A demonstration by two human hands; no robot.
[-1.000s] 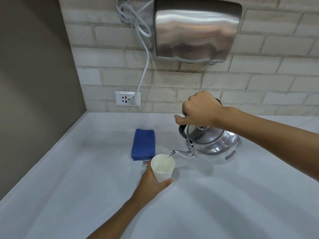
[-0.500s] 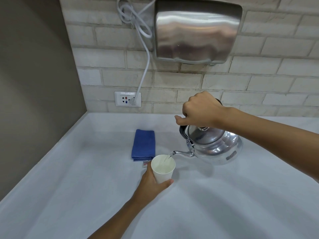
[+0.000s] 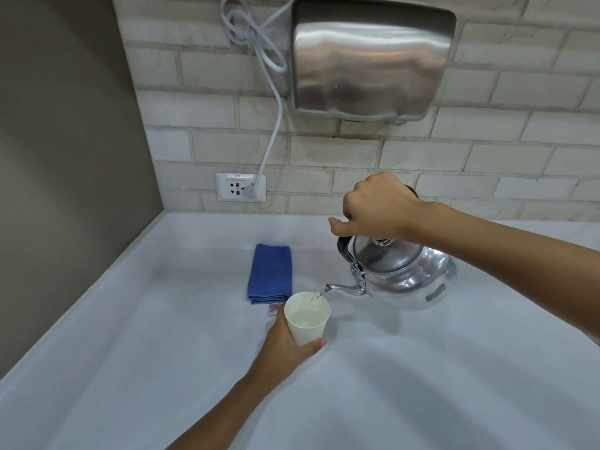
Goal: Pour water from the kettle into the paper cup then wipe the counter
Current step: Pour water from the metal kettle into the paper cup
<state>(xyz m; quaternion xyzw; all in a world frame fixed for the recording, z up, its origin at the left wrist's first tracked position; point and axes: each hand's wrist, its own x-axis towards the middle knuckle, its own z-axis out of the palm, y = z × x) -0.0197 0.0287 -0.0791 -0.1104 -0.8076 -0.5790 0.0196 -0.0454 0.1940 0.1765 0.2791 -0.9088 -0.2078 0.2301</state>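
Observation:
A white paper cup (image 3: 307, 316) stands on the pale grey counter (image 3: 422, 384), and my left hand (image 3: 285, 349) wraps its lower side. My right hand (image 3: 376, 206) grips the black handle of a shiny metal kettle (image 3: 406, 277), which is tilted to the left above the counter. The kettle's thin spout ends just over the cup's right rim, and a stream of water runs from it into the cup. Water shows inside the cup. A folded blue cloth (image 3: 270, 274) lies flat just behind and left of the cup.
A steel hand dryer (image 3: 370, 56) hangs on the brick wall above the kettle. Its white cord loops down to a wall socket (image 3: 240, 187) at the back left. A grey side wall (image 3: 65, 157) bounds the counter on the left.
Hands, cup and kettle hold nearly the same pose. The water keeps running from the spout into the cup.

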